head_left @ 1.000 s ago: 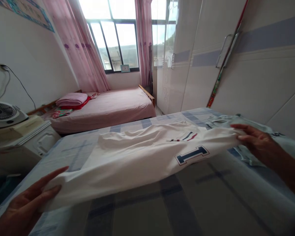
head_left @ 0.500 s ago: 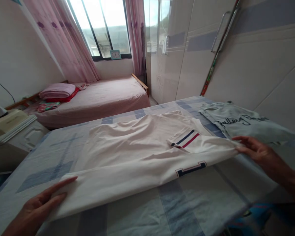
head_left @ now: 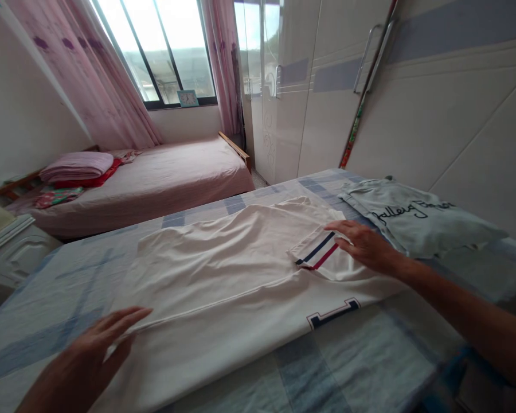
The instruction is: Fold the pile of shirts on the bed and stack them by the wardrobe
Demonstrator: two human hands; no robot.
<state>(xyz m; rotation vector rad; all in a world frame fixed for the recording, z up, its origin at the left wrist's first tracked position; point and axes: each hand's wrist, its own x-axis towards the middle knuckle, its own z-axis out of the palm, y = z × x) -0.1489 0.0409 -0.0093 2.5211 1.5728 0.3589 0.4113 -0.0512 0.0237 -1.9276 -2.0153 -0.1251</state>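
Observation:
A white T-shirt [head_left: 215, 258] lies spread on the bed, its near side folded over toward the middle. Navy and red stripes mark its sleeve, and part of a dark printed letter shows at the near folded edge. My left hand [head_left: 90, 350] is at the shirt's left end, fingers stretched out and thumb apart, over the fold's edge. Over the striped sleeve is my right hand [head_left: 361, 244], its fingers extended and loosely apart; whether they touch the cloth I cannot tell. Neither hand grips anything visible.
A pale grey-green garment [head_left: 417, 215] with dark script lies folded at the right of the checked bedsheet [head_left: 81, 287]. Beyond stands a pink bed [head_left: 180, 172] with folded bedding [head_left: 77, 166]. A wardrobe [head_left: 301, 86] lines the right; a white cabinet [head_left: 17, 252] is at left.
My right hand has let go of the shirt's right end and moved left over the striped sleeve. My left hand has loosened from the left edge. The view has shifted slightly right.

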